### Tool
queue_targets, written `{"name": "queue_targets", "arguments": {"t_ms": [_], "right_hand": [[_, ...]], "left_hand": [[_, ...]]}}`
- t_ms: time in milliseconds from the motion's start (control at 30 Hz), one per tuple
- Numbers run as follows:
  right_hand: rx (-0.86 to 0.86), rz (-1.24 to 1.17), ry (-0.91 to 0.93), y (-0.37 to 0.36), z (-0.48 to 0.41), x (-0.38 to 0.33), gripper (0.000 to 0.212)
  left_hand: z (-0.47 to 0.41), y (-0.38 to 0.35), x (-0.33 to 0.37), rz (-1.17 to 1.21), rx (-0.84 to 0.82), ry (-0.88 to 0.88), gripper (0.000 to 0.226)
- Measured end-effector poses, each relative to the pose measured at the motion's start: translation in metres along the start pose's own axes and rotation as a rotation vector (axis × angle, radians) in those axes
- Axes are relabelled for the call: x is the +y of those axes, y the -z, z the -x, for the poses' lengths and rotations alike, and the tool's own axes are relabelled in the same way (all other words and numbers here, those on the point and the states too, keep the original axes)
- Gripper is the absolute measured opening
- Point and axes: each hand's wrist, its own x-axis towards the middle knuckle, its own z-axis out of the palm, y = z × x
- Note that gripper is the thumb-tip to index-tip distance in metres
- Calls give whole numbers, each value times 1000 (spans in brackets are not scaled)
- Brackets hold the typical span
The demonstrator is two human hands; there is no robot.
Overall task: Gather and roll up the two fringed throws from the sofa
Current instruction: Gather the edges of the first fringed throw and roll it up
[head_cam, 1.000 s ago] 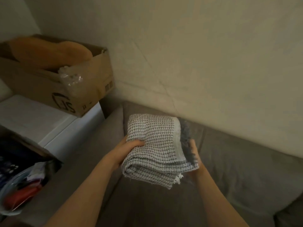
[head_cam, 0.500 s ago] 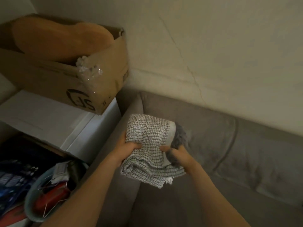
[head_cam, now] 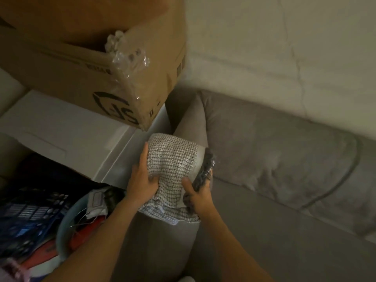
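Observation:
A folded grey-and-white woven throw point(head_cam: 173, 159) with a dark fringe point(head_cam: 204, 169) along its right edge rests on the grey sofa's left armrest point(head_cam: 162, 241). My left hand point(head_cam: 141, 178) grips its left side, thumb pressed into the weave. My right hand point(head_cam: 196, 195) grips its lower right part, by the dark fringe. A white fringed edge hangs at the bundle's bottom. A second throw is not separately visible.
A large cardboard box point(head_cam: 97, 64) with crumpled plastic sits on a white cabinet point(head_cam: 61, 131) left of the sofa. Below it a pale basin point(head_cam: 67, 231) holds clutter, beside dark blue packaging. The sofa back cushion point(head_cam: 284, 155) and cracked wall point(head_cam: 284, 47) lie right.
The view has swung down and closer. Both hands have lowered the folded throw onto the sofa's armrest, and my right hand has shifted from its right edge to its lower right part.

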Motion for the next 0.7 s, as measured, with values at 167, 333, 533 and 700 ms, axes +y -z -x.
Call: {"name": "queue_targets", "arguments": {"t_ms": [167, 333, 533, 700], "right_hand": [[-182, -47, -285, -22, -23, 3, 23], [-157, 262, -401, -28, -51, 13, 35], [243, 899, 51, -30, -39, -18, 139], [-85, 1285, 274, -40, -46, -3, 112]], "left_hand": [[-18, -20, -27, -677, -227, 118, 105], [-38, -31, -29, -590, -219, -198, 102], [-41, -39, -50, -716, -416, -77, 146], [-38, -57, -54, -739, -341, -43, 152]]}}
